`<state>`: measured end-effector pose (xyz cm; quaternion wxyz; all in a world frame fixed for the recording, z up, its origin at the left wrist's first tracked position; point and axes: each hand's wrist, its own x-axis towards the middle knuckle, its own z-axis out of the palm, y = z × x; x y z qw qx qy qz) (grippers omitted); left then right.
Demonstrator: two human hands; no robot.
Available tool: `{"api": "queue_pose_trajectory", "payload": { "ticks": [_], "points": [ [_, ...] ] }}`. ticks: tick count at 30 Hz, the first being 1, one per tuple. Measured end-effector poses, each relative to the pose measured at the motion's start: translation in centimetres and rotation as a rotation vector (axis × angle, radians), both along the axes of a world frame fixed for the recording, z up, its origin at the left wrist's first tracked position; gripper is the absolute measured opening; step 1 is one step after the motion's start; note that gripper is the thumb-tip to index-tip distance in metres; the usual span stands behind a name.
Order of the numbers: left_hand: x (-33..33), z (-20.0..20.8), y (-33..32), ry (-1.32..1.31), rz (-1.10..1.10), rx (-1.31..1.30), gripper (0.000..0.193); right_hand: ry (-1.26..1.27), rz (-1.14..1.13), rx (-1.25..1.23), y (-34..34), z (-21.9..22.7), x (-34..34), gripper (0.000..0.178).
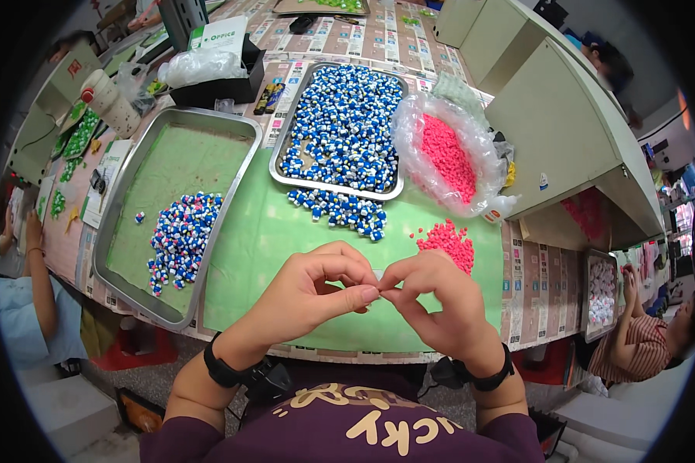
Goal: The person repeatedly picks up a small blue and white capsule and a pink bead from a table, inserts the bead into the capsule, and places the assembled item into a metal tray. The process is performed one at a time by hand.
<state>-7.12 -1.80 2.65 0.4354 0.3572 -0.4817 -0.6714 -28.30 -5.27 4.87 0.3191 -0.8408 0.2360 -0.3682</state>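
White pc [378, 274] btwn hands [305, 289] [444, 289], long axis & dir. unclear

The two trays, the left one [216, 117] and the middle one [337, 185], looked like shiny, smooth metal. The small blue and white pieces [344, 116] looked like glossy, hard plastic. The pink bits [449, 241] looked duller and bumpy. The clear bag [410, 127] was thin, shiny, crinkly plastic. The green sheet [247, 224] looked smooth, with a soft shine. The person's purple shirt [332, 440] was soft, matt cloth.
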Motion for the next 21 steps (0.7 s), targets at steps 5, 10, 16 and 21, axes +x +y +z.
{"api": "queue_pose_trajectory", "payload": {
  "ticks": [5, 10, 16, 21],
  "points": [
    [-0.9, 0.4, 0.6, -0.308, 0.232, -0.399, 0.008, -0.222, -0.094, 0.496, 1.0, -0.7, 0.5, 0.020],
    [-1.2, 0.3, 0.8, -0.459, 0.298, -0.582, 0.009, -0.285, -0.044, 0.693, 1.1, -0.7, 0.5, 0.019],
    [-0.8, -0.7, 0.8, -0.458, 0.305, -0.410, 0.015, 0.010, -0.070, 0.315, -0.3, -1.4, 0.3, 0.020],
    [0.5, -0.8, 1.0, -0.378, 0.391, -0.183, 0.025, 0.384, 0.027, -0.146, -1.6, -3.0, -0.3, 0.018]
  ]
}}
